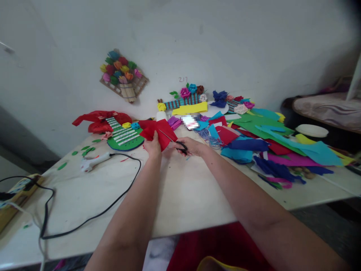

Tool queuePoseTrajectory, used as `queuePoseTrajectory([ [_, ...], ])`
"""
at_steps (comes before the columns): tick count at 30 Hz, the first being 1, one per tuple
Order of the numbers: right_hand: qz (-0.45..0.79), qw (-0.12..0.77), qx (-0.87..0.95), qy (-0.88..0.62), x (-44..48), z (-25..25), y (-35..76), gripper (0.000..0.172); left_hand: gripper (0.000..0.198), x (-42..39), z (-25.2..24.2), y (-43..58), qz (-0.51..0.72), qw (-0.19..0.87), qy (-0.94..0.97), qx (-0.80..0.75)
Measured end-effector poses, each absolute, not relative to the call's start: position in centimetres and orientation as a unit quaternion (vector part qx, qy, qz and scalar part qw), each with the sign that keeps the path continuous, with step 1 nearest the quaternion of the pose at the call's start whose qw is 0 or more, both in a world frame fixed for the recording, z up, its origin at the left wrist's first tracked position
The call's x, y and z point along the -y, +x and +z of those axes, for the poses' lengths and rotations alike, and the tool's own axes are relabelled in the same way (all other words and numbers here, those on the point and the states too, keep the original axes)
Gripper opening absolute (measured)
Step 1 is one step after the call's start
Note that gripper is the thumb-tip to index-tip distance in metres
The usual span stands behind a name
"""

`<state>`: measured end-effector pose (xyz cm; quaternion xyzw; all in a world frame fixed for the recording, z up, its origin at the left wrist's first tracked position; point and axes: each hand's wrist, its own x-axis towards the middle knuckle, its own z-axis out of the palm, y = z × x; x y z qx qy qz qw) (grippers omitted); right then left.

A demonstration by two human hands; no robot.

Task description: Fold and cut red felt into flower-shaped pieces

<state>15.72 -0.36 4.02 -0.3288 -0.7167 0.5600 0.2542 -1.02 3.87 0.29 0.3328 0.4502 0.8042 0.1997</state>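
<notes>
My left hand [153,146] is closed on a piece of red felt [161,131], holding it up above the white table [180,192]. My right hand [189,146] grips black-handled scissors [174,142], whose blades point left into the red felt. Both arms reach forward from the table's near edge. Just behind the felt lies a green round craft piece with white strips [124,137].
A white glue gun [94,162] with a black cord [113,203] lies at the left, near small green leaf cut-outs [86,150]. Many coloured felt sheets [270,146] pile up on the right. Paper flowers [191,92] line the wall, and a flower basket craft [122,75] hangs on it.
</notes>
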Motion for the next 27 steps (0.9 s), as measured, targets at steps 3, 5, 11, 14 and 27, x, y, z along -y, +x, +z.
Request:
queuePoseTrajectory([
  [3,0.559,0.258,0.712,-0.338,0.3,4.0,15.5,0.032,0.037,-3.9,0.3,-1.1,0.82,0.194,0.319,-0.434],
  [5,0.559,0.26,0.71,-0.341,0.2,3.8,15.5,0.033,0.038,-3.8,0.3,-1.1,0.824,0.198,0.314,-0.428],
  [11,0.563,0.26,0.716,-0.321,0.0,3.4,15.5,0.031,0.037,-3.5,0.6,-0.9,0.82,0.217,0.306,-0.431],
  [14,0.573,0.255,0.71,-0.32,0.2,3.5,15.7,0.03,0.037,-3.5,0.6,-0.9,0.819,0.228,0.307,-0.427],
  [27,0.582,0.28,0.691,-0.323,0.0,3.2,15.5,0.039,0.039,-3.0,0.7,0.3,0.811,0.243,0.336,-0.414],
])
